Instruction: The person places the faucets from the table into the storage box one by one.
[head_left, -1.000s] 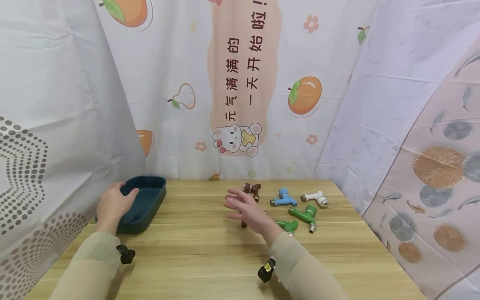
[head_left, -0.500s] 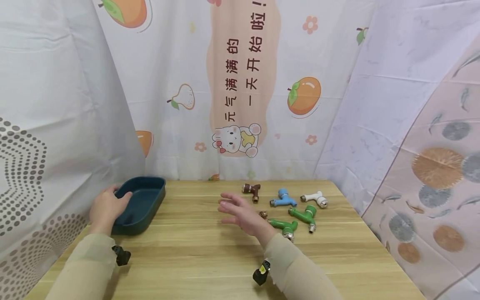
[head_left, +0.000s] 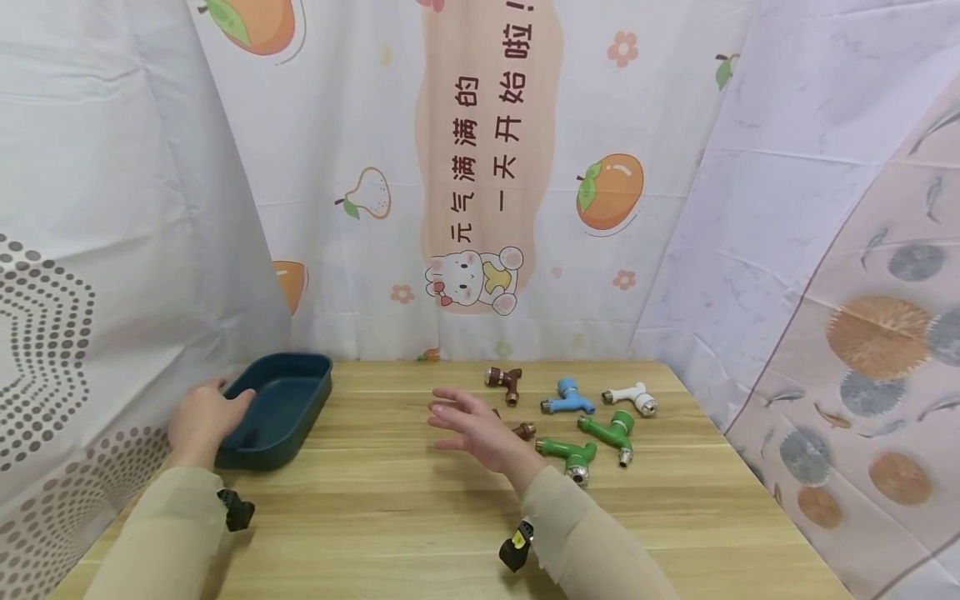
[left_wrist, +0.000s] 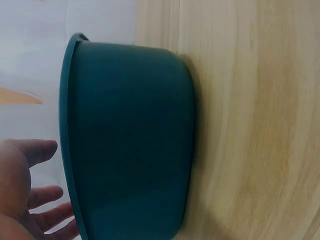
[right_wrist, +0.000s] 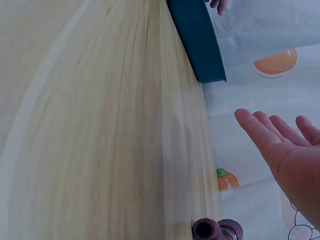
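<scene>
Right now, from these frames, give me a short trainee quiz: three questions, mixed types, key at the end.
1. Count: how many green, angled taps with metal ends lie on the pale, flat wood-grain table?

2. Multiple choice: which is nearest the left grip?
A. White, angled tap with metal ends
B. Dark teal, round-cornered plastic tub
C. Blue, angled tap with a metal end

3. True or false: the right grip has no tap in it.

Key
1. Two.
2. B; it is right at the tub's rim.
3. True; the palm is bare in the right wrist view.
</scene>
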